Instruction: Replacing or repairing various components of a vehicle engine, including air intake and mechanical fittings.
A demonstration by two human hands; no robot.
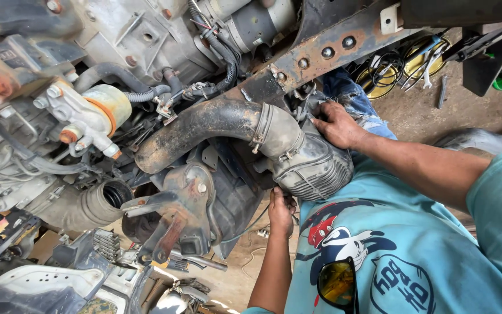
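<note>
Ribbed grey air-intake housing [315,163], dusty, clamped to the black curved hose [204,125], lying tilted just below the rusty frame rail [321,55]

Daylit dirt floor [472,110] strewn with wrenches [425,70].

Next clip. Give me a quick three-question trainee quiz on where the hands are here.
1. True or false: the right hand lies open on top of the grey ribbed housing.
2. The left hand is at: A) the housing's lower edge, B) the sunglasses, C) the wrenches.
3. What fastens the black hose to the housing?
Key: 1 true; 2 A; 3 a metal clamp.
</note>
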